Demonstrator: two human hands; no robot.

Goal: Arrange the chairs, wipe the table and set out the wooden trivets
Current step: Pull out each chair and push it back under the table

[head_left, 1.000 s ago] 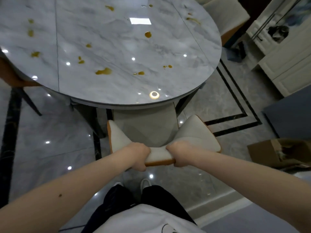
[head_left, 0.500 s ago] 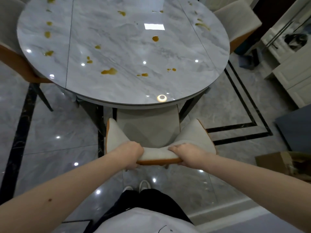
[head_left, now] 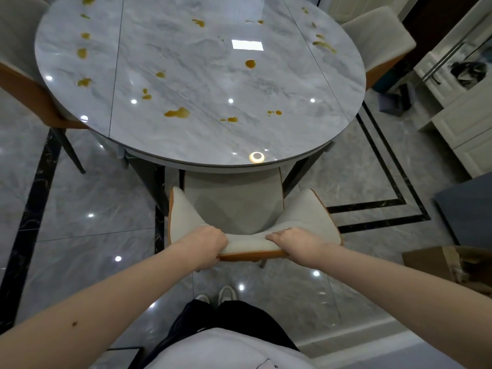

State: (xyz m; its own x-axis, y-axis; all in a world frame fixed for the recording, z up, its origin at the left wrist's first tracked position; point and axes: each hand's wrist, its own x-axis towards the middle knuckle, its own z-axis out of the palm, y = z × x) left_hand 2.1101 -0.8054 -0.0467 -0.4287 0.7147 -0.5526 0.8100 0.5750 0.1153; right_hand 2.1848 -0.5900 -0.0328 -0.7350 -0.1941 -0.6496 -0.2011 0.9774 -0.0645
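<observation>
Both hands hold the chair [head_left: 234,209] by its back. The left hand [head_left: 206,245] and right hand [head_left: 295,242] curl their fingers over the top edge. The table [head_left: 202,83] with yellow spots [head_left: 177,113] is past the fingers.

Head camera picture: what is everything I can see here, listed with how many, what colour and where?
Table: one, round, grey marble top, centre.
Stains: many, yellow-brown, scattered across the tabletop.
Near chair: one, pale grey with orange back, seat partly under the table's near edge.
Left chair: one, grey and orange, left of the table.
Far right chair: one, grey and orange, upper right.
Cardboard box: one, brown, on the floor, right.
Cabinet: white, right edge.
Shoes: two, white, bottom centre.
Left hand: grips the near chair's backrest.
Right hand: grips the same backrest.
</observation>
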